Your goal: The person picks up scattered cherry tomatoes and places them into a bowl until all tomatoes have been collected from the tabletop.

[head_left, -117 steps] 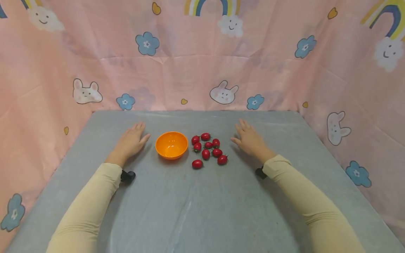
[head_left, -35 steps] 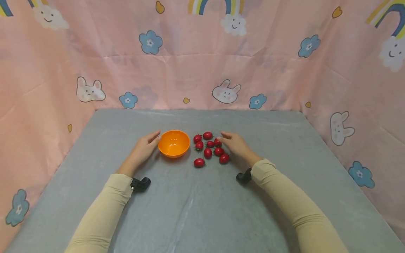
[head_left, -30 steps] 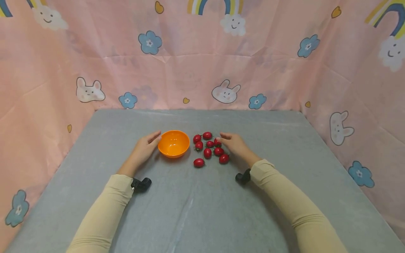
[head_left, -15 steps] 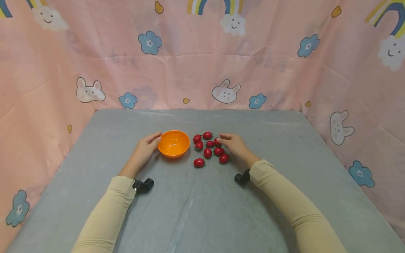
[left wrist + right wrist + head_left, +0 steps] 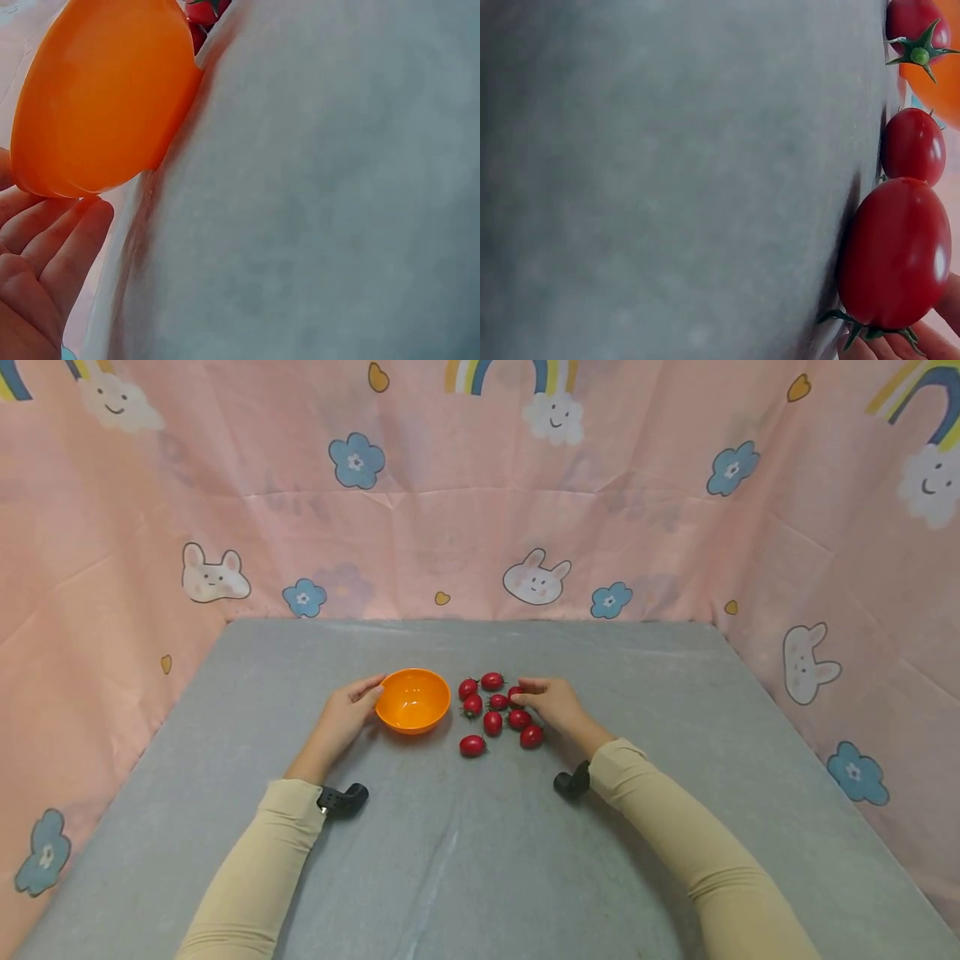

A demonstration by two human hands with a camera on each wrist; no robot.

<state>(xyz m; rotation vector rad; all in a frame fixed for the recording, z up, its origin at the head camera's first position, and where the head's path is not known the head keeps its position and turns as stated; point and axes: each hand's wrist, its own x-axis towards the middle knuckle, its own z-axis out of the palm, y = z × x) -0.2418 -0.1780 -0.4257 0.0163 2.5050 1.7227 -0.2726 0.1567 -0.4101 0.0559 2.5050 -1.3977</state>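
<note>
An orange bowl (image 5: 412, 727) stands upright on the table, with nothing visible inside. My left hand (image 5: 339, 720) holds its left side, thumb at the rim; in the left wrist view the fingers (image 5: 79, 244) touch the bowl's outer wall. Several red cherry tomatoes with green stems lie loosely grouped to the right of the bowl. My right hand (image 5: 558, 707) pinches a cherry tomato (image 5: 513, 692) at the group's right edge, partly hidden by thumb and fingers. Close to the right wrist camera, a large-looking cherry tomato (image 5: 896, 255) covers part of that hand.
The grey table (image 5: 450, 843) runs back to a pink printed curtain (image 5: 450, 543), which hangs behind it and along both sides. One cherry tomato (image 5: 472, 746) lies apart at the front of the group. A black wrist camera (image 5: 345, 799) sits on the left wrist, another (image 5: 572, 782) on the right.
Both hands came inward from flat on the table, the left to the bowl, the right to a cherry tomato. Lately the fingers have closed in slightly; the bowl and tomatoes show no clear shift.
</note>
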